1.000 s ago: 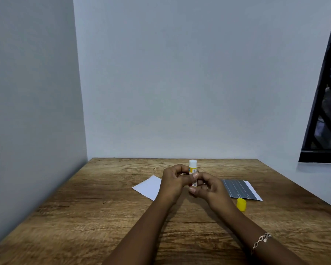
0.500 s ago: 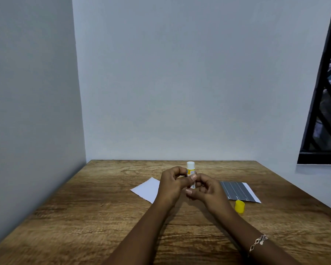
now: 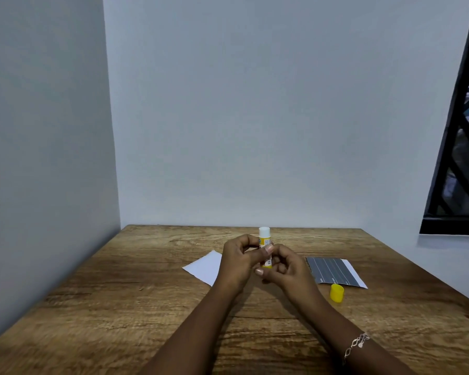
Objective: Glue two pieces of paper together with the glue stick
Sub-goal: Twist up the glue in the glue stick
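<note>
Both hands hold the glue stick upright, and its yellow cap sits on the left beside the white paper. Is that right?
No. The head view shows the yellow cap on the right, beside the grey lined paper. The left hand and right hand do hold the glue stick upright.

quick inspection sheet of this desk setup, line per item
surface: wooden table, bare grain, no spills seen
job's things: glue stick upright, uncapped, held above the table; white paper flat at left; grey lined paper flat at right, apart from it
clutter: yellow cap on the table near the grey sheet's front edge
hands: left hand grips the stick's body; right hand pinches its lower end
cables: nothing seen
surroundings: plain walls; dark barred window at right; bracelet on right wrist
</note>
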Available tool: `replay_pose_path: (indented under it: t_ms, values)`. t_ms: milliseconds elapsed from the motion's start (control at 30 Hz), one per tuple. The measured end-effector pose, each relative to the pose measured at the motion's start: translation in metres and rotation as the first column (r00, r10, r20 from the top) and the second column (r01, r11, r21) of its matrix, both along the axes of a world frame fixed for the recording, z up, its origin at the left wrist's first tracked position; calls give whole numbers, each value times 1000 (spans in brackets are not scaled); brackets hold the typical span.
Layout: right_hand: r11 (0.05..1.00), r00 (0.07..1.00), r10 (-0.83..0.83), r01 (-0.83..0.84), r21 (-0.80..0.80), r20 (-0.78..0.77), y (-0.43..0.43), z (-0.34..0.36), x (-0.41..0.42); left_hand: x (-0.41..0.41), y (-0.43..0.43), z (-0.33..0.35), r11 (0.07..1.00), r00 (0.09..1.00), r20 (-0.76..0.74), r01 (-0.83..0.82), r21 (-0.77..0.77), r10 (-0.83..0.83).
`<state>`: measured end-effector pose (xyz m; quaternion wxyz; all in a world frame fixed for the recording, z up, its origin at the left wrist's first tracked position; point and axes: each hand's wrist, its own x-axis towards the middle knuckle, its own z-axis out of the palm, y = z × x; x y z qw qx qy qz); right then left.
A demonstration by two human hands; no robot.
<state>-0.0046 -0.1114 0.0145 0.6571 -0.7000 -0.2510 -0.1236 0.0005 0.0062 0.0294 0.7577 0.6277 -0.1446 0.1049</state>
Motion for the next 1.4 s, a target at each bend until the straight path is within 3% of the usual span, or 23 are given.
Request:
replay_pose_path:
  t_ms: [267,467,600,833,1000,1167,1400]
  values:
    - [980,981,165,-151,132,-106,-6,4,-2,1,4,2,998,998,-7,61,2,-61]
    - [998,997,69,-69,5,-28,0,-1,-1,-2,1,1,999,999,6,41,-36,-41]
    - [998,999,29,-28,51,-22,-1,1,1,0,1,1,999,999,1,38,-4,-38]
    - [975,979,175,-158,154,-103,-6,2,-1,-1,4,4,997,997,13,73,19,-73]
    - [994,995,92,-89,66,-46,-2,-1,-3,-3,2,3,999,999,11,51,-15,-51]
    - [996,998,49,-47,80,-29,-3,0,1,-2,1,3,999,999,8,53,-8,-53]
    - [965,970,214,-191,180,-114,-6,1,-1,-1,5,5,998,998,-2,64,-23,-64]
